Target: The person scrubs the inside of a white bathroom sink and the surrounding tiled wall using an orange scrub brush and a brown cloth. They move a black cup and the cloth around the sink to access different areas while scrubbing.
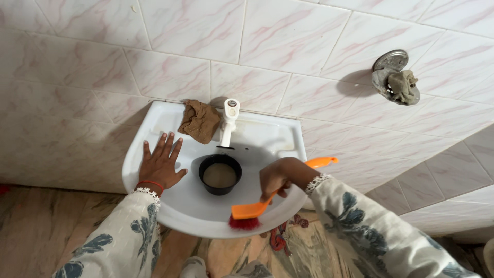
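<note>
Two hands are busy at a white sink (154, 116) fixed to a pink tiled wall. I only have the head view, looking down.

My left hand (160, 163) lies flat on the left rim of the sink. Its fingers (165, 144) are spread wide and hold nothing. It seems to be there to steady me.

My right hand (278, 177) is closed tight around the handle of an orange brush (252, 210). The red bristles (244, 223) press down on the near rim of the sink, a bit right of the middle. The end of the handle sticks out to the right, past my wrist.

I think the scrubbing of the rim is going on now. The next move needs a firm push and short strokes along the edge, with the bristles kept flat on it.

A small black bowl (220, 175) sits in the middle of the basin, right under the white tap (228, 121). It holds cloudy, grey-brown water, nearly to the top.

A brown rag (199, 120) lies on the far rim, just left of the tap. On the wall to the far right, a round metal dish (393, 76) holds a grey lump; I cannot tell what it is.
</note>
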